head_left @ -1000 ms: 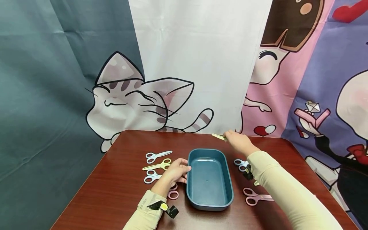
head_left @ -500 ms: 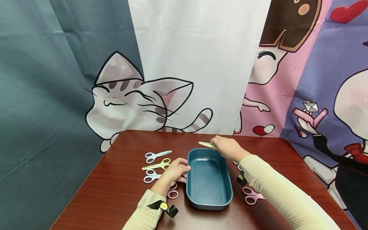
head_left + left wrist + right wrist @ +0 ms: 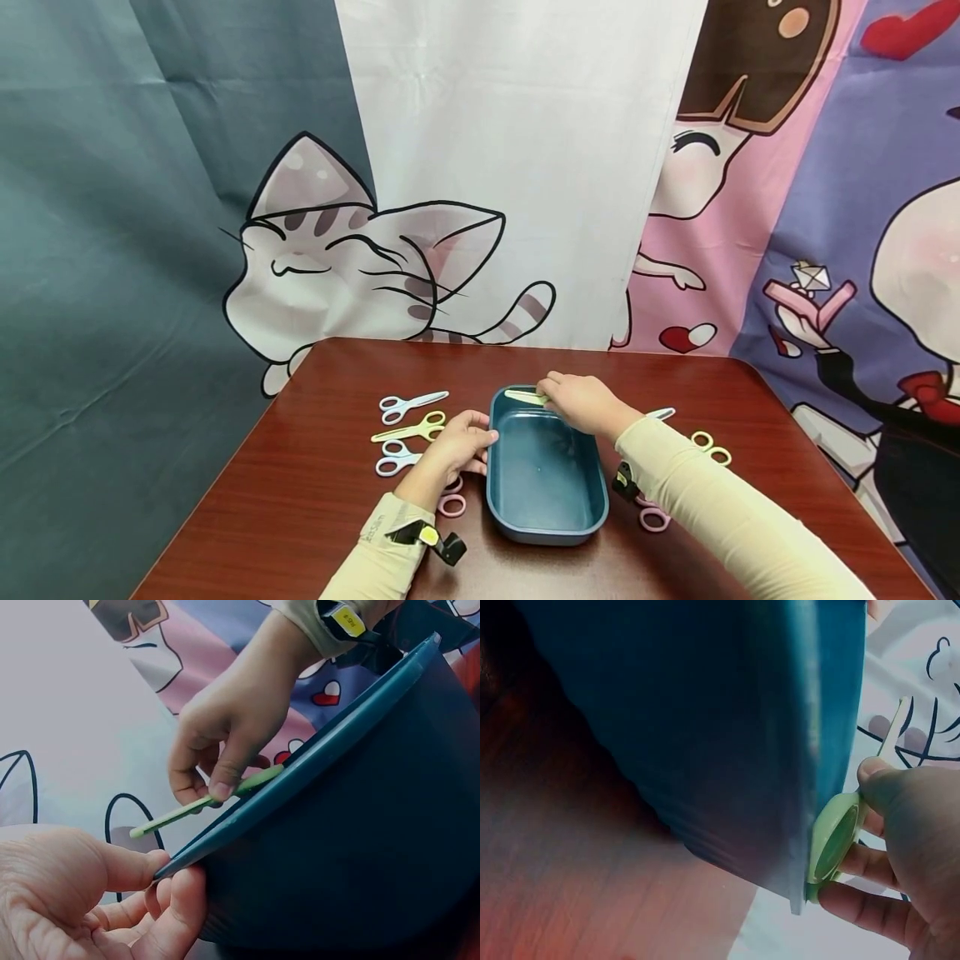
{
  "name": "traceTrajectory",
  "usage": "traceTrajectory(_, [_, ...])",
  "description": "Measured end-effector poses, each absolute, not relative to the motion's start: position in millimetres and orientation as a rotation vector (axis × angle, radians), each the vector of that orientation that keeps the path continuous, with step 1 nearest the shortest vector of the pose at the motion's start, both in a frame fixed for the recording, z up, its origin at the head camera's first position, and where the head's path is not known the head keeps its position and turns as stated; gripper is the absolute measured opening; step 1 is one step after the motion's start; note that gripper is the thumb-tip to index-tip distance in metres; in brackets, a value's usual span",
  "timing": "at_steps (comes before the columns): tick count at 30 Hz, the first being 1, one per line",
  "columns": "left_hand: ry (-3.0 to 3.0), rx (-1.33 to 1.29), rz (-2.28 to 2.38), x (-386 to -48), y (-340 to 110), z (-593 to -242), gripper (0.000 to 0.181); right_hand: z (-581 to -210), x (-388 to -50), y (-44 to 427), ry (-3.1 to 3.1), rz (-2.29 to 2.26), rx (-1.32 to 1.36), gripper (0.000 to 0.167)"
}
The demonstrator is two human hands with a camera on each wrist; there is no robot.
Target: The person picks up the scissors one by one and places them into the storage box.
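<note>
A deep blue plastic box (image 3: 540, 475) stands on the table, its inner floor bare in the head view. With thumb and fingers my left hand (image 3: 457, 446) pinches the box's left rim, seen closely in the left wrist view. Over the far end of the box, my right hand (image 3: 587, 405) grips yellow-green scissors (image 3: 523, 397), blades pointing left. In the right wrist view the scissors' handle loop (image 3: 834, 836) is beside the box rim (image 3: 799, 765); whether they touch I cannot tell.
Left of the box lie blue scissors (image 3: 411, 406), yellow-green scissors (image 3: 408, 430), more blue scissors (image 3: 396, 459) and pink scissors (image 3: 452, 505), partly behind the left hand. Right of it, blue (image 3: 662, 413), yellow-green (image 3: 711, 449) and pink scissors (image 3: 654, 519) are partly covered by the right arm.
My right hand has carried the yellow-green scissors left and nearer, from beyond the box at the table's far edge to over its far end. The left hand keeps its hold on the rim.
</note>
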State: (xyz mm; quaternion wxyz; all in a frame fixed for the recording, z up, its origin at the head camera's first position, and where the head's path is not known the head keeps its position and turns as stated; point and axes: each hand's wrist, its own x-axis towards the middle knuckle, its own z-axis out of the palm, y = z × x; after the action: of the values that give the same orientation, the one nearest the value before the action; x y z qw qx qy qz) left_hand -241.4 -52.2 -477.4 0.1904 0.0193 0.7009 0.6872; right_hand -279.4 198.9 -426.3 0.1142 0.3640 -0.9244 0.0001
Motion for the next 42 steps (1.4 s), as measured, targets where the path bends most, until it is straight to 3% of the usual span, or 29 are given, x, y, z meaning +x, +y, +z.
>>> traceTrajectory(42, [1.949,0.041,1.940,-243,-52,-483,0.035,-468,-275,185,-2.840,-0.121,1.058,0.009])
